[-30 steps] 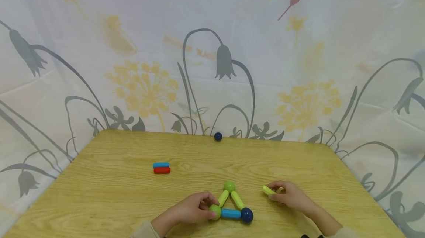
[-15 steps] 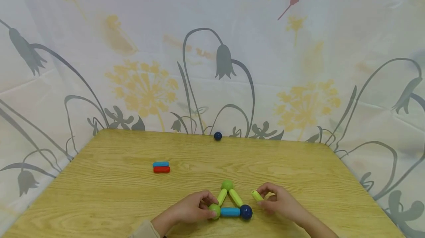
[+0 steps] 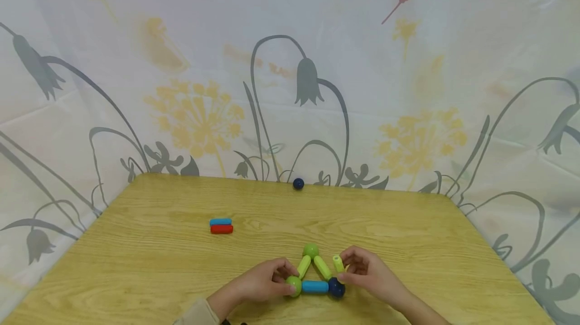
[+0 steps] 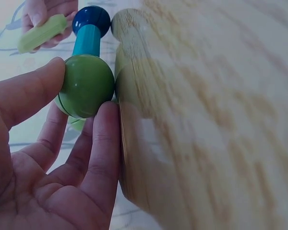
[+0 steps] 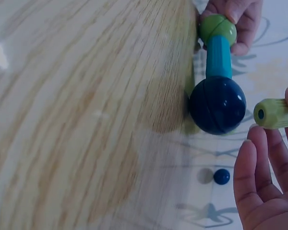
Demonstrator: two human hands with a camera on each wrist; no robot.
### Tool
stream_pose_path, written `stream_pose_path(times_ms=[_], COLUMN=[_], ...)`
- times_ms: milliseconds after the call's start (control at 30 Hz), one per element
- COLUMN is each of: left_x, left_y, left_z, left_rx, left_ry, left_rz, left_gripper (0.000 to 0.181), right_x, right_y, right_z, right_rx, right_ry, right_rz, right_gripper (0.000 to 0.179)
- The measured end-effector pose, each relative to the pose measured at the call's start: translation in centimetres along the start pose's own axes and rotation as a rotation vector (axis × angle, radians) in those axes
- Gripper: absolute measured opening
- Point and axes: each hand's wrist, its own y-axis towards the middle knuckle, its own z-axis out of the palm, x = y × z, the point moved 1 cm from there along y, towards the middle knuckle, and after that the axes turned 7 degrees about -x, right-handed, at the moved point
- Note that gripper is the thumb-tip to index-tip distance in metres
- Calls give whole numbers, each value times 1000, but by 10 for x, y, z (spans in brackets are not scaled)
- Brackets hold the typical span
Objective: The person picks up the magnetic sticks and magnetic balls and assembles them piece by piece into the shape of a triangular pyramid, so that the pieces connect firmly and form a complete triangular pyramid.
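A triangle of magnetic rods and balls lies on the table. It has a far green ball (image 3: pixel 310 251), two yellow-green rods (image 3: pixel 322 268), a blue rod (image 3: pixel 315 287), a dark blue ball (image 3: pixel 336 290) and a near-left green ball (image 3: pixel 295 287). My left hand (image 3: pixel 265 282) holds that near-left ball between thumb and fingers. My right hand (image 3: pixel 373 277) pinches a loose yellow-green rod (image 3: pixel 338 263), tilted upward above the dark blue ball. In the right wrist view, a small gap separates this rod's end (image 5: pixel 261 114) from the ball.
A blue rod (image 3: pixel 220 221) and a red rod (image 3: pixel 221 230) lie side by side on the wooden table (image 3: pixel 149 249), left of the triangle. Another dark blue ball (image 3: pixel 298 184) sits at the table's far edge, by a flower-patterned cloth (image 3: pixel 281 123).
The right hand has moved left with its yellow-green rod, from right of the triangle to the dark blue ball, turning the rod more upright. The left hand keeps its hold on the green ball.
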Motion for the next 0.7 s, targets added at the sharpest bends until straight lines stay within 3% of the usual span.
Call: stream_pose_path(times_ms=[267, 533, 700], left_x=[0, -2, -3], left_y=[1, 1, -2], left_z=[1, 1, -7], left_rx=[-2, -29, -64], left_ry=[-11, -2, -9], left_rz=[1, 20, 44], left_gripper=[20, 21, 22], right_x=[-1, -4, -6], right_y=[4, 5, 5], right_z=[8, 11, 14], right_rx=[4, 49, 56], right_ry=[-74, -122, -121], right_rz=[-49, 59, 54], right_gripper=[24, 29, 26])
